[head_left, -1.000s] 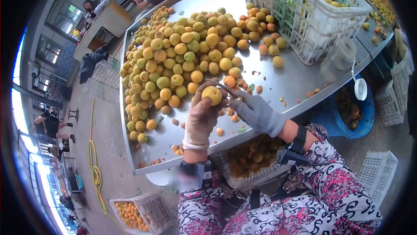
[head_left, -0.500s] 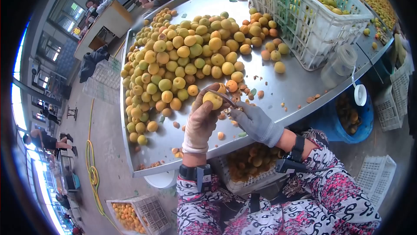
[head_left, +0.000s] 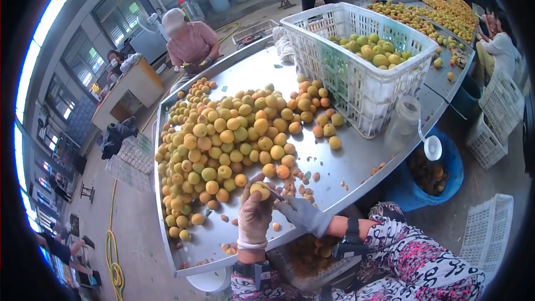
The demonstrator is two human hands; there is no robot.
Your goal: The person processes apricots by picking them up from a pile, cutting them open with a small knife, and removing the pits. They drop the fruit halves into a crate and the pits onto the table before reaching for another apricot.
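In a pale glove, my left hand [head_left: 254,214] holds up a yellow apricot [head_left: 259,191] over the near edge of the metal table [head_left: 345,181]. My right hand [head_left: 304,213], in a grey glove, is closed around a small tool [head_left: 276,194], probably a knife, whose tip is at the fruit. The hands almost meet, the fruit between them. Just beyond them spreads a large heap of yellow-orange apricots [head_left: 223,134]. Small fruit scraps lie on the metal beside my hands.
A white crate of greener fruit [head_left: 356,84] stands on the table, near a clear jar [head_left: 404,123]. Below the right edge is a blue bucket [head_left: 440,173]. A person in pink [head_left: 192,45] is at the far side. A filled crate [head_left: 312,262] sits beneath the near edge.
The view has tilted up, showing more of the far room and the person in pink. Both hands appear lower in the picture, still together at the apricot.
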